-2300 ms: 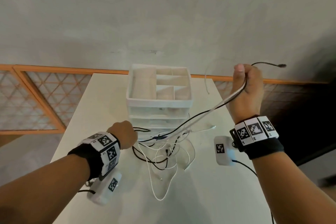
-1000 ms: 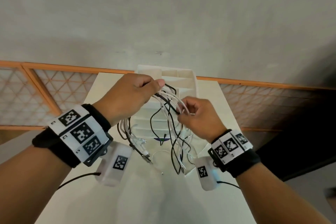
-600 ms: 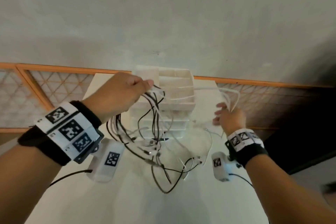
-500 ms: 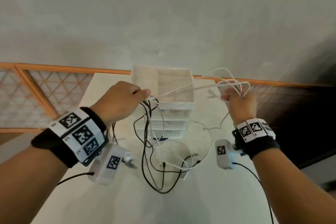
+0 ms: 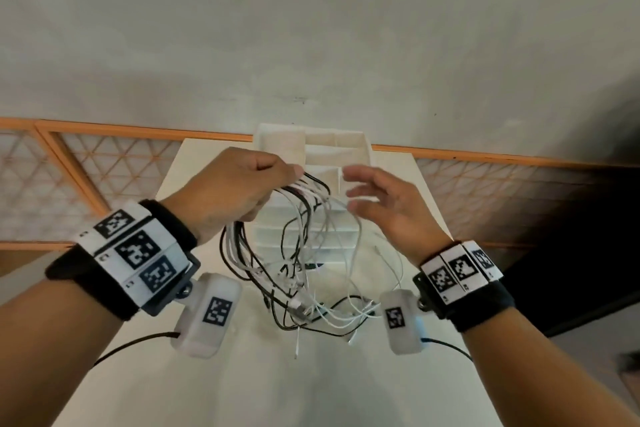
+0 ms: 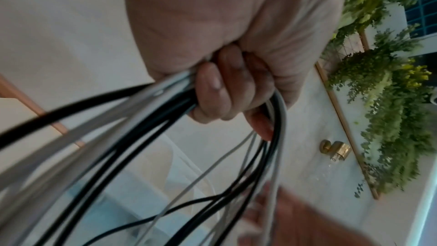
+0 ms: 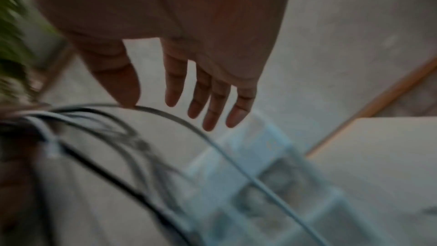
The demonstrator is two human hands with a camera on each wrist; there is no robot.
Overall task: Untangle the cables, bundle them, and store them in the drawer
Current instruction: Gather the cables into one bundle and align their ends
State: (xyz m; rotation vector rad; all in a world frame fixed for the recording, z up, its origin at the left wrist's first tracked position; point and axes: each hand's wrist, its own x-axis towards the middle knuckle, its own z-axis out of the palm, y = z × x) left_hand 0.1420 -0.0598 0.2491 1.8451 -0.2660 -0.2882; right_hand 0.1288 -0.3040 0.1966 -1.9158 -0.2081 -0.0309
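My left hand (image 5: 242,191) grips a tangle of black and white cables (image 5: 304,253) above the table, in front of the white drawer unit (image 5: 318,149). The loops hang down and their plug ends trail on the table (image 5: 242,374). In the left wrist view my fingers (image 6: 217,89) curl round the cables (image 6: 141,138). My right hand (image 5: 384,204) hovers just right of the bundle, fingers spread and straight, holding nothing. The right wrist view shows its open fingers (image 7: 212,100) above the cables (image 7: 165,119), with the drawer unit (image 7: 272,184) blurred below.
The drawer unit has an open divided tray on top and stacked drawers below, at the table's far edge. An orange lattice railing (image 5: 104,166) and a grey wall lie behind. Green plants (image 6: 390,100) and a brass hook (image 6: 335,149) show in the left wrist view.
My right hand let go of the white cable it had pulled out to the right and came back open beside the bundle. My left hand keeps its grip; the loops have gathered.
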